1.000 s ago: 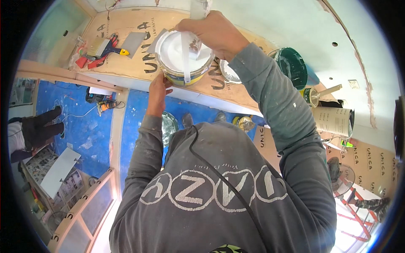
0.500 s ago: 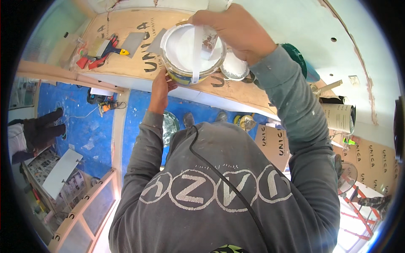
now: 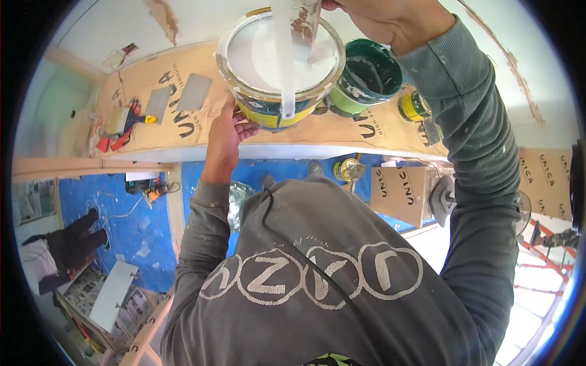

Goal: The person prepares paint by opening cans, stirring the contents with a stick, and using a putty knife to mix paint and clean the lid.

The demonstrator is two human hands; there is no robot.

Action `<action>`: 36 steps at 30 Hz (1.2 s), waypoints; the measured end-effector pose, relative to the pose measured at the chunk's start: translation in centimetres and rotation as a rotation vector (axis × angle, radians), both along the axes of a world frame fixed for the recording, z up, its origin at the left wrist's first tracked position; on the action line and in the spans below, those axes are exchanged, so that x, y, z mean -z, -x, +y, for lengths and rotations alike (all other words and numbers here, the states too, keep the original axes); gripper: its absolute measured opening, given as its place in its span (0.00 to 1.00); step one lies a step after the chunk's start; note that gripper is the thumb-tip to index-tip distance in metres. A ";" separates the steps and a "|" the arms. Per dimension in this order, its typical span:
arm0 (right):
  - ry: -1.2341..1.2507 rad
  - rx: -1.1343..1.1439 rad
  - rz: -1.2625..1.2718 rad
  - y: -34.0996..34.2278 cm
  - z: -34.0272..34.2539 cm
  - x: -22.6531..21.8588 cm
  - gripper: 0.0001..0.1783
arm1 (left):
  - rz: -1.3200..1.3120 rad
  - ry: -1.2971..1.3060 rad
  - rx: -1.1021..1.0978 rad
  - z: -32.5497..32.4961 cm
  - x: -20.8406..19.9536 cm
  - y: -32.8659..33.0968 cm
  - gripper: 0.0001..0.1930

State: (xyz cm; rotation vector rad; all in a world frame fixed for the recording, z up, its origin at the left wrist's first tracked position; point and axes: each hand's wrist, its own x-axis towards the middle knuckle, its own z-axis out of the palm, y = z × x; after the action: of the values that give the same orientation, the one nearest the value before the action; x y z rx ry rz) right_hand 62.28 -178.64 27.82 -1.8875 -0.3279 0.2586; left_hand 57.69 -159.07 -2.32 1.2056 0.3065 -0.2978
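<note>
- The left hand (image 3: 227, 135) cupped the underside of a tub (image 3: 279, 67) of white filler, fingers curled up against its yellow side, holding it lifted.
- The right hand (image 3: 390, 21) was closed around the handle of a scraper (image 3: 305, 27), just above the tub's far rim; the blade dipped into the white filler.
- A white strap or handle ran across the top of the tub and down its near side.
- Just right of the tub stood a green bucket (image 3: 366, 76), and beyond that a small yellow tin (image 3: 414, 105).
- All sat on a ledge (image 3: 183, 131) covered in brown cardboard, below and behind the tub.
- Left of the tub on that ledge lay two flat grey blades (image 3: 180, 97) and red-handled tools (image 3: 119, 131).
</note>
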 end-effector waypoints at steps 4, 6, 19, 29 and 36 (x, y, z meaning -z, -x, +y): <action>-0.049 -0.010 -0.027 -0.2 -2.7 -0.5 0.18 | -0.031 0.019 -0.004 -2.2 -0.8 -0.4 0.32; -0.018 0.080 -0.001 0.1 -3.1 -0.8 0.18 | -0.033 -0.001 -0.006 -2.8 -1.2 -0.5 0.32; -0.188 0.011 0.063 -2.5 -8.7 1.1 0.19 | 0.046 -0.124 0.005 -4.7 -2.3 -1.4 0.37; -0.121 -0.010 -0.059 -5.5 -12.3 3.5 0.22 | 0.036 -0.226 -0.007 -5.4 -4.8 -1.7 0.38; -0.227 -0.107 -0.082 -6.9 -14.6 5.2 0.23 | 0.034 -0.301 -0.047 -5.3 -6.6 -1.3 0.39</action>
State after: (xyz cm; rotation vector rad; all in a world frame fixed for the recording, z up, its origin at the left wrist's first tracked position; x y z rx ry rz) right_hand 69.20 -193.22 22.58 -1.6620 -0.4941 0.2075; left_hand 58.99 -164.34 4.24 1.4883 0.4188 -0.2365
